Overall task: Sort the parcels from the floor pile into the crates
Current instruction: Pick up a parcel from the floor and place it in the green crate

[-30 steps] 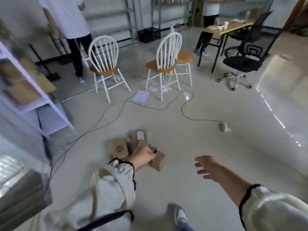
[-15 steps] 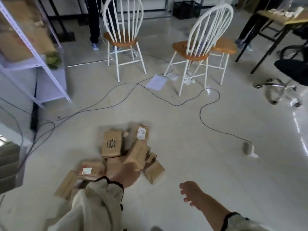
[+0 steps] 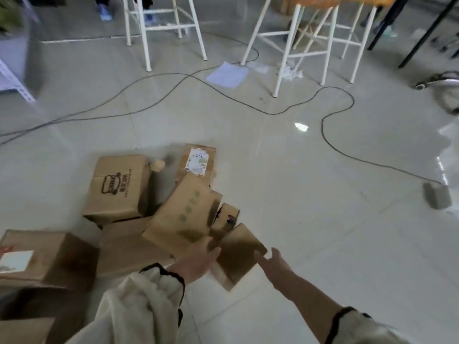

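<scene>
Glossy pale tiled floor [image 3: 323,244] here, kind of a messy workroom. There are three sets of white chair legs [image 3: 288,45] along the top, a metal shelf corner [image 3: 15,80] far left and an office chair base [image 3: 439,81] far right. On the floor I can see a couple of dark cables [image 3: 330,145], one loose sheet of paper [image 3: 227,74] and one grey plug block [image 3: 437,198]. The parcels [image 3: 183,214] sit in a heap lower left. I count roughly eight brown cardboard boxes, but the bottom-left ones are cut off and blurry, so don't quote me. Two show white labels and one has a dark printed logo. Both hands are loose and not gripping anything. The left hand [image 3: 196,261] has straight fingers at the left edge of the small parcel [image 3: 238,254] nearest the camera. The right hand [image 3: 273,261] is spread just beside its right corner. I can't tell if either one actually touches it.
</scene>
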{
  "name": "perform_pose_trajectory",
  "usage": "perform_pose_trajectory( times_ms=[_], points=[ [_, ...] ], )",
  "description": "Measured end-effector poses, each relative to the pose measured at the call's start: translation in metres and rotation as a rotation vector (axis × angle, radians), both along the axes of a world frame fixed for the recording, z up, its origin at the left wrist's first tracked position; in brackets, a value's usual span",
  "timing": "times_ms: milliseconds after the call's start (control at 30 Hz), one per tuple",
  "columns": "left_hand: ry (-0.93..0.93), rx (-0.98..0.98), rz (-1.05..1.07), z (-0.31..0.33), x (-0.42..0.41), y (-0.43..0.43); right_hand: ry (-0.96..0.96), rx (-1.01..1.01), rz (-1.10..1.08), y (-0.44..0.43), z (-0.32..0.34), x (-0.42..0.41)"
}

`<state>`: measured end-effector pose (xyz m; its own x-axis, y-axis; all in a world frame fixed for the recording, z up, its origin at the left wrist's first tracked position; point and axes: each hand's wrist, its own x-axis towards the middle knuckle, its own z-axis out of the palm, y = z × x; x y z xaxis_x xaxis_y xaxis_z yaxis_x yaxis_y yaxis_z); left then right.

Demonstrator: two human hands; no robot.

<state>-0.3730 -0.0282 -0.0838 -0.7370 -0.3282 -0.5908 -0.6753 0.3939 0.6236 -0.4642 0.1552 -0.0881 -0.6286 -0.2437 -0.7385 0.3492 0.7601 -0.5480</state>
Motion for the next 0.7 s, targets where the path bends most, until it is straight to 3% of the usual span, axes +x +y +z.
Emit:
perform_pose_trajectory(
  times_ms=[133, 333, 533, 700],
  points=[
    [0.039, 0.097, 0.052, -0.048, -0.016, -0.009, 0.052, -0.081, 0.113, -0.011, -0.044, -0.027],
    [-0.002, 0.417, 0.201, -0.055, -0.014, 0.013, -0.082, -0.197, 0.056, 0.029, -0.042, -0.030],
    [-0.099, 0.454, -0.077, -0.082, -0.010, 0.030, -0.146, -0.290, 0.022, 0.101, -0.049, -0.025],
    [-0.171, 0.396, -0.150, -0.119, -0.017, 0.055, -0.030, -0.169, -0.079, 0.144, -0.088, 0.000]
  ],
)
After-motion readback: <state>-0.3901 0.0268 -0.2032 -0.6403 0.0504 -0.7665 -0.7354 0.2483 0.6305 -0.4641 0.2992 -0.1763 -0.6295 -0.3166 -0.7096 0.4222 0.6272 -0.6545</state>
